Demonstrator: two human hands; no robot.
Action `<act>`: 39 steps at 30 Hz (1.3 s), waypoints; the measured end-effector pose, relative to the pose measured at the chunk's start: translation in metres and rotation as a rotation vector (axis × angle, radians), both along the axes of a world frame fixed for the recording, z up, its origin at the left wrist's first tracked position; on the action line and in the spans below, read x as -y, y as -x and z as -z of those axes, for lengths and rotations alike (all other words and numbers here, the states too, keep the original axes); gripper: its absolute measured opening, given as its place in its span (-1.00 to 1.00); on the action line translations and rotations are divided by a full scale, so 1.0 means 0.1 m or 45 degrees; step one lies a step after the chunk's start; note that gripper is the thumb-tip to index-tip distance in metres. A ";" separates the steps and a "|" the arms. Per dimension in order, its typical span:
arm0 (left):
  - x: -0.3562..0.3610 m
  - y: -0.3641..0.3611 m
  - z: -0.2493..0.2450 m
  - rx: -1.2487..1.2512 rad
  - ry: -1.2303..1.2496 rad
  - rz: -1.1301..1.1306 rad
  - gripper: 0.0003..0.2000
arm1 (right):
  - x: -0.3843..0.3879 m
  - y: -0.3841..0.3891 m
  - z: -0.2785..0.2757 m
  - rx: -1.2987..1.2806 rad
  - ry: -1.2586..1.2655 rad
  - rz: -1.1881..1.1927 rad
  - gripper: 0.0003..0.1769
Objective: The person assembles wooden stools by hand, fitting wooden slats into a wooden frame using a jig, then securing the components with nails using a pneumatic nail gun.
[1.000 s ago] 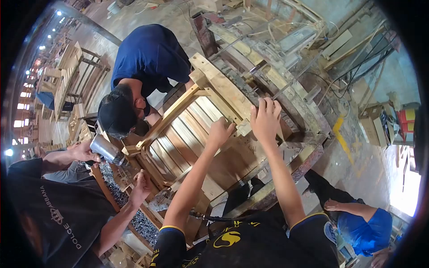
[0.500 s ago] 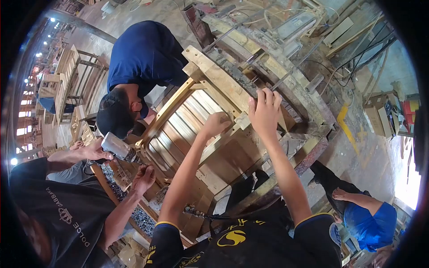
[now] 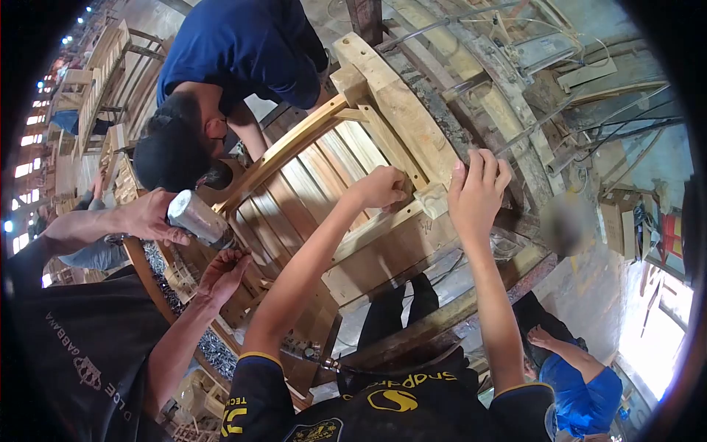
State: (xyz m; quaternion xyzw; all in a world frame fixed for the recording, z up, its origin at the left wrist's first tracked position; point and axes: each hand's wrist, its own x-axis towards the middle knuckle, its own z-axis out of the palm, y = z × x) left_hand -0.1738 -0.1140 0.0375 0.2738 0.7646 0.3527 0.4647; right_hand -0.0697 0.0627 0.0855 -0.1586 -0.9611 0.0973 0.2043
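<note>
Left hand (image 3: 381,188) is balled in a tight fist on the slatted chair frame (image 3: 317,184), mid-scene on the clamping bench (image 3: 460,313). Right hand (image 3: 479,193) lies flat on the frame's rail, fingers spread. Nails (image 3: 219,355) are heaped near left, on a concrete workshop floor (image 3: 589,272).

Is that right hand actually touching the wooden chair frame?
Touching. The head view shows the right hand spread flat on the wooden chair frame, no gap visible.

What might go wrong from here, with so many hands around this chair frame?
The co-worker's metal tool points at the chair frame right beside that co-worker's other hand; a slip might hurt fingers. Your right hand lies spread on the frame's edge next to the metal jig, where it may get pinched.
</note>
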 end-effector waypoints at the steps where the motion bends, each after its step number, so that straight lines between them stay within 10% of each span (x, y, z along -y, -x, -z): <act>1: -0.02 0.02 -0.03 -0.029 -0.010 0.049 -0.83 | 0.00 0.01 0.00 0.008 -0.017 -0.001 -0.67; 8: 0.02 0.06 0.12 0.150 -0.105 0.050 -0.86 | 0.03 0.04 -0.08 0.098 -0.057 0.017 -0.70; 12: 0.08 0.06 0.43 -0.241 -0.180 0.194 -0.78 | -0.03 0.14 -0.32 0.711 -0.100 0.040 -0.68; 15: -0.02 -0.01 0.20 -0.292 -0.049 0.168 -0.84 | 0.01 -0.02 0.00 -0.066 -0.091 0.141 -0.62; 17: -0.06 -0.04 0.29 -0.095 -0.040 -0.044 -0.87 | 0.04 -0.03 0.10 0.069 0.009 0.173 -0.60; 21: -0.15 -0.24 0.38 -0.785 0.149 -0.051 -0.86 | 0.02 -0.16 -0.04 0.060 0.328 0.124 -0.58; 24: 0.24 0.13 0.58 -1.346 0.124 0.580 -0.88 | 0.42 -0.49 0.06 -0.179 0.320 0.247 -0.50; 28: 0.73 -0.43 -0.89 -1.015 0.021 -0.087 -0.85 | 0.99 -1.37 -0.54 0.333 1.268 -0.209 -0.44; 34: 1.67 -1.92 -1.91 -0.491 -0.718 -1.030 -0.66 | 1.85 -1.65 -0.31 0.504 1.238 -1.322 -0.41; 39: 2.09 -3.44 -1.78 -0.595 -0.529 -1.515 -0.70 | 2.21 -1.50 -0.41 0.616 1.161 -1.038 -0.28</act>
